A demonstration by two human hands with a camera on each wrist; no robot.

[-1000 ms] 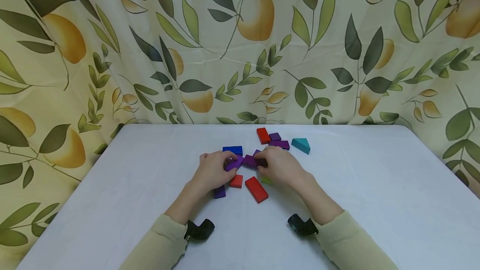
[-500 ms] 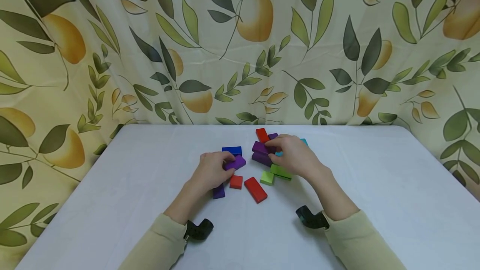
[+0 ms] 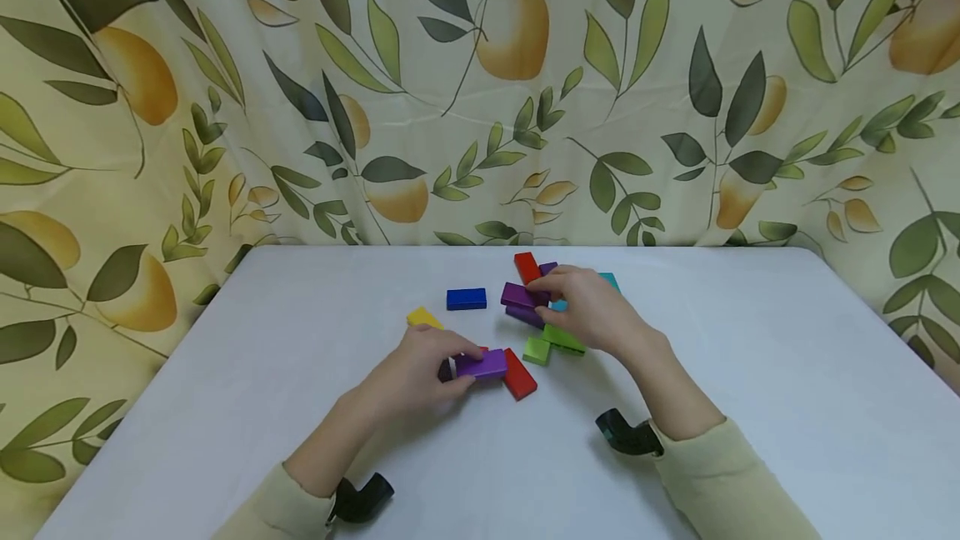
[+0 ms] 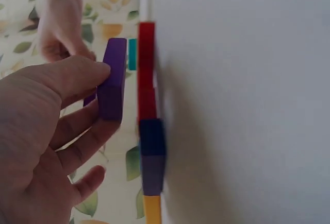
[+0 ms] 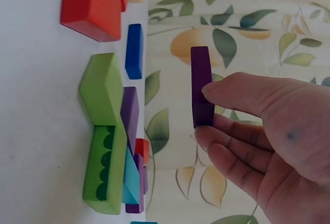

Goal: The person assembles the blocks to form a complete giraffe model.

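The left hand point(image 3: 420, 377) pinches a purple block point(image 3: 483, 364) between thumb and fingers, holding it flat and lifted just above the white table point(image 3: 750, 373); the left wrist view shows a gap between this block and the table top. It hangs over a small red block point(image 3: 480, 351), with a long red block point(image 3: 520, 374) just to its right and a dark blue-purple block point(image 4: 152, 154) partly hidden under the fingers. A yellow block point(image 3: 423, 317) lies near, on the far left side of this hand. The right hand point(image 3: 592, 311) grips a darker purple block point(image 3: 522, 296) by its right end, lifted clear of the table and above another purple piece point(image 3: 525, 315) that lies flat. Beneath the right palm sit two green blocks point(image 3: 551, 345) touching each other, and beyond the fingers are a red block point(image 3: 527, 267) and a teal piece point(image 3: 609, 280), close together. A blue block point(image 3: 466, 298) lies alone between the two clusters towards the far edge, well apart from both hands. The blocks keep to the middle of the table; wide bare cloth runs out to the left, right and near edges, and the leaf-patterned curtain point(image 3: 225, 90) closes the far edge
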